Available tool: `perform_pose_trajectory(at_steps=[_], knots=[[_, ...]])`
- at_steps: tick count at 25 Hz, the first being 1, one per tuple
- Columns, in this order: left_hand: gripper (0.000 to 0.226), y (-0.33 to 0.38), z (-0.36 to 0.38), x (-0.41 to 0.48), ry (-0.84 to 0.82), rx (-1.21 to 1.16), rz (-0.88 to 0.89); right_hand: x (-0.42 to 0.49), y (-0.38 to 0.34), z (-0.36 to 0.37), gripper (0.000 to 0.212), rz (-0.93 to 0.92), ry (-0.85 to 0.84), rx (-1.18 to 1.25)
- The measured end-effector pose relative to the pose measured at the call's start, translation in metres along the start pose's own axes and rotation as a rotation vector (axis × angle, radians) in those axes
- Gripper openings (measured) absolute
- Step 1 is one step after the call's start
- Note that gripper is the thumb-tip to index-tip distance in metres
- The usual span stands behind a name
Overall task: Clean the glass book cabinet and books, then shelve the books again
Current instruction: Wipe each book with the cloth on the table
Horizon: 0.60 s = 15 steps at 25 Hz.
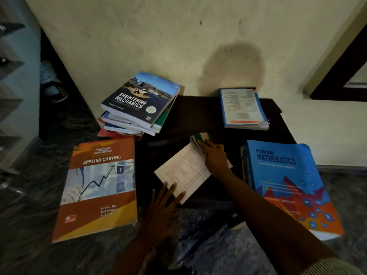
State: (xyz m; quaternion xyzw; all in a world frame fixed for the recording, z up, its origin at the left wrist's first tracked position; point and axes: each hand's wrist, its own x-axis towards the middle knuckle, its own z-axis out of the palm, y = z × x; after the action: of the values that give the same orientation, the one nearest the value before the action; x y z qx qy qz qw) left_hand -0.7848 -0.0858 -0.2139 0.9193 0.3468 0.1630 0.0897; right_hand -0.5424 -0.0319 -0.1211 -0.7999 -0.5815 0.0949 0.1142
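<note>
We are steadying the book [181,172] on the worktop [198,114] with our open left hand [163,208] so our right hand [215,158], gripping a cloth [201,137], can wipe it.

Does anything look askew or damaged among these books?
Yes. The pile under the Engineering Mechanics book is fanned out and leaning, with that top book tilted. The blue book at the back has a ragged, curled top corner. The Mathematics book has a wavy, worn cover.
</note>
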Motion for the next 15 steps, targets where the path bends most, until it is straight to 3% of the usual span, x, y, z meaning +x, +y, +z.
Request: perform_pose_trajectory(at_steps=[3, 7, 9, 12, 13, 15], knots=[[0.066, -0.005, 0.004, -0.003, -0.035, -0.051, -0.013, -0.010, -0.015, 0.018, 0.054, -0.125, -0.050, -0.157], [0.064, -0.008, 0.001, -0.015, 0.022, -0.301, -0.075, -0.050, -0.038, 0.039, 0.057, -0.341, -0.016, -0.103], [0.061, 0.001, -0.012, -0.017, 0.125, -0.502, -0.242, -0.079, -0.043, 0.051, 0.061, -0.437, -0.010, -0.046], [0.047, 0.023, -0.027, 0.005, 0.466, -0.627, -0.562, -0.109, -0.040, 0.051, 0.045, -0.499, 0.037, 0.073], [0.046, 0.028, -0.034, 0.021, 0.514, -0.610, -0.645, -0.106, -0.035, 0.044, 0.045, -0.480, 0.086, 0.104], [0.050, 0.028, -0.046, 0.056, 0.411, -0.552, -0.771, -0.093, -0.024, 0.024, 0.050, -0.320, 0.145, 0.158]])
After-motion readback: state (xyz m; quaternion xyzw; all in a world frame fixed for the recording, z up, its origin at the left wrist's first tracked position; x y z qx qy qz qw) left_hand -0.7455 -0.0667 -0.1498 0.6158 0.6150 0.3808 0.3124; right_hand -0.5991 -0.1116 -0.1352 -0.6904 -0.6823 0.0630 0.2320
